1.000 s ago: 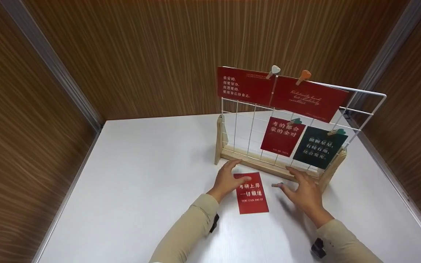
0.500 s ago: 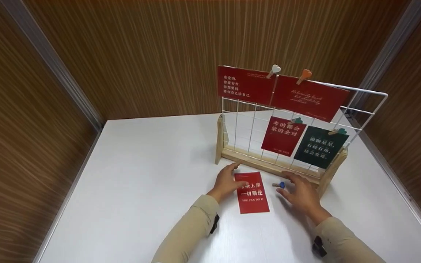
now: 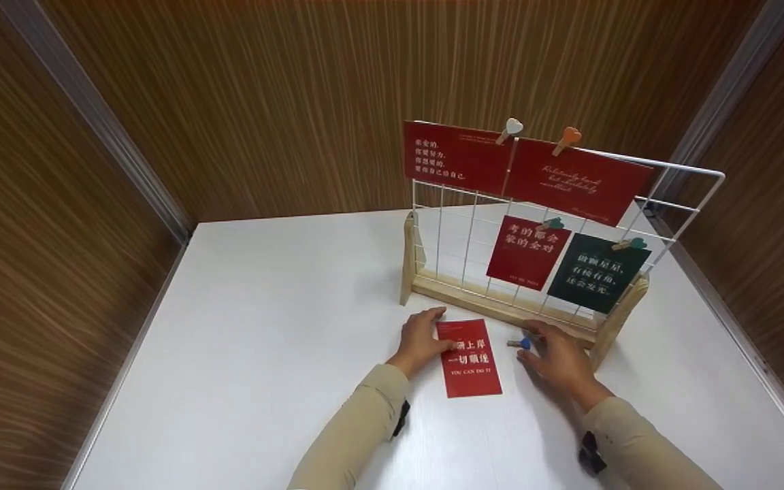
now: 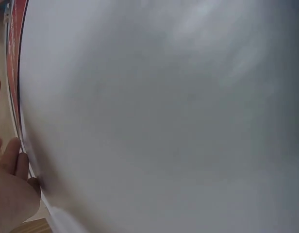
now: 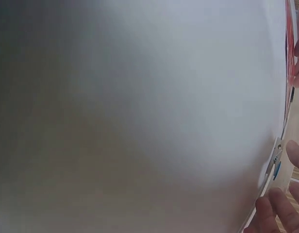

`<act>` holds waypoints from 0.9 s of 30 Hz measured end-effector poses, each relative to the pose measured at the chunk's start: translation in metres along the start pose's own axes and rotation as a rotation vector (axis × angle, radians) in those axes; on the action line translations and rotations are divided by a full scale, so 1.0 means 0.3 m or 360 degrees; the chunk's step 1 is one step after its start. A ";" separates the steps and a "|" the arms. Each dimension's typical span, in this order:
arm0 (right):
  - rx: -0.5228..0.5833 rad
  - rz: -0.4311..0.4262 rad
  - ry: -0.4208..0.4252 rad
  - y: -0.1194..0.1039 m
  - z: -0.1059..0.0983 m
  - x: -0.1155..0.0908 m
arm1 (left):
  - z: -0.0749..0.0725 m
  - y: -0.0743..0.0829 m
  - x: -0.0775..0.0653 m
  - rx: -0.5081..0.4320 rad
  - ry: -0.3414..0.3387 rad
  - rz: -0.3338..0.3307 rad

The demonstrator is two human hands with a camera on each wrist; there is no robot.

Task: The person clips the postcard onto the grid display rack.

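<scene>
A red card with white lettering [image 3: 472,378] lies flat on the white table. My left hand [image 3: 418,346] is at its left edge, fingers relaxed, with the thumb overlapping the lettering in the head view. Right of the card lies a small wooden clothespin with a blue heart [image 3: 520,344], which also shows beside my fingers in the right wrist view [image 5: 275,162]. My right hand [image 3: 561,361] spreads loosely around the clothespin's heart end, thumb tip close below it and fingers near the rack's base. Neither hand grips anything.
Just behind the hands stands a white wire grid rack [image 3: 467,238] on a wooden base [image 3: 474,299]. Clothespins hold red cards [image 3: 456,160] and a dark green card [image 3: 596,275] on it. Wood-grain panels [image 3: 297,102] enclose the white table [image 3: 263,327].
My right thumb has come away from the clothespin, so its blue heart now shows. My left thumb has shifted slightly left and down over the card. The card and rack stay in place.
</scene>
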State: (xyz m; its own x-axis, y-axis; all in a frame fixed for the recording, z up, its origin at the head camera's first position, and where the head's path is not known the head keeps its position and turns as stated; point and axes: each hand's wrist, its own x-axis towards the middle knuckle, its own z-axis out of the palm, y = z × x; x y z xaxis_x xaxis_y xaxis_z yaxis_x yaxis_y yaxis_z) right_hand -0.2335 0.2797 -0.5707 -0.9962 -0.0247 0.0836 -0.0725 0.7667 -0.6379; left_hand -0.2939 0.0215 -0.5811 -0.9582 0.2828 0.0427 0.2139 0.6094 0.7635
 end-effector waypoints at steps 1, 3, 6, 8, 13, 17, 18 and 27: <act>0.0008 0.0004 -0.0007 0.001 0.001 0.002 | 0.002 -0.002 0.001 0.0023 0.0003 0.0005; 0.0019 0.0011 -0.0028 0.005 0.004 0.006 | 0.007 -0.006 0.002 0.0067 0.0011 0.0014; 0.0016 0.0025 -0.0048 0.008 0.008 0.009 | 0.015 -0.013 0.006 0.0101 0.0025 0.0027; 0.0004 0.0015 -0.0051 0.010 0.009 0.010 | 0.018 -0.017 0.008 0.0116 0.0023 0.0027; -0.0020 -0.0043 -0.0030 0.013 0.014 0.012 | 0.021 -0.026 0.008 0.0167 0.0056 0.0088; -0.0039 -0.0078 -0.0021 0.017 0.019 0.010 | 0.020 -0.029 0.007 0.0195 0.0080 0.0128; -0.0048 -0.0085 -0.0019 0.017 0.020 0.009 | 0.020 -0.030 0.007 0.0201 0.0086 0.0139; -0.0078 -0.0107 0.0026 0.021 0.025 0.002 | 0.015 -0.022 0.004 0.0195 0.0087 0.0148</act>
State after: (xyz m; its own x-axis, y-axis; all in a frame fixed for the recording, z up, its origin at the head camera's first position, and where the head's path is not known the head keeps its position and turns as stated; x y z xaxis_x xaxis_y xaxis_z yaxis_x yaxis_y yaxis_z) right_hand -0.2349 0.2798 -0.5804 -0.9882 -0.0671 0.1376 -0.1364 0.7940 -0.5924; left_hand -0.2957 0.0211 -0.5889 -0.9414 0.3035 0.1469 0.3204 0.6693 0.6704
